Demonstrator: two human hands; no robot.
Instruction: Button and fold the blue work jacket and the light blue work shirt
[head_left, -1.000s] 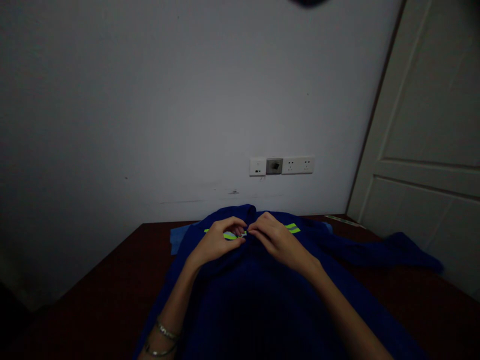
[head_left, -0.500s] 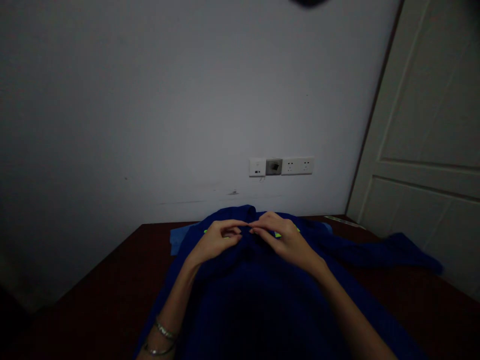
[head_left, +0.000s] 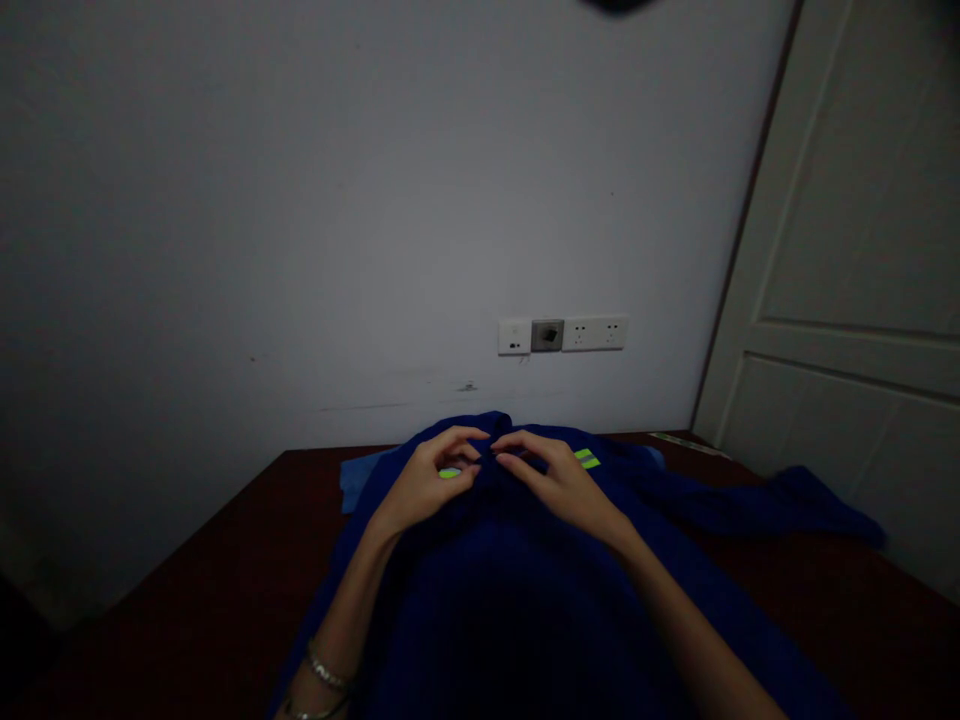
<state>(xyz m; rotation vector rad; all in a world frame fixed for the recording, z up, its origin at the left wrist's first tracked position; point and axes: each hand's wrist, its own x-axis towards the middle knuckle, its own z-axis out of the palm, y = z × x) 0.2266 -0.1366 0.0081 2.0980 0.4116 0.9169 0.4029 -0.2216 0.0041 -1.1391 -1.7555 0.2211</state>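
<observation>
A dark blue garment (head_left: 480, 560) with long sleeves and yellow-green reflective patches lies spread out before me. Above its upper middle, my left hand (head_left: 431, 480) is bent with the index finger and thumb apart; I see nothing held in it. Just to the right, my right hand (head_left: 566, 485) brings its index finger and thumb close together in a pinch over the garment's centre line. Whatever is between those fingertips is too small and dark to make out. One reflective patch (head_left: 587, 458) shows beside my right hand, and another (head_left: 450, 473) is partly hidden by my left fingers.
The garment rests on a dark red surface (head_left: 247, 560) against a pale wall (head_left: 375, 200). Lighter blue cloth (head_left: 356, 480) sticks out at the left. One sleeve (head_left: 787, 505) stretches right, toward a panelled door (head_left: 847, 300). Sockets (head_left: 592, 333) are set in the wall.
The fingertips of my two hands, which met before, have drawn slightly apart. My left fingers have spread a little, and more of the reflective patches shows.
</observation>
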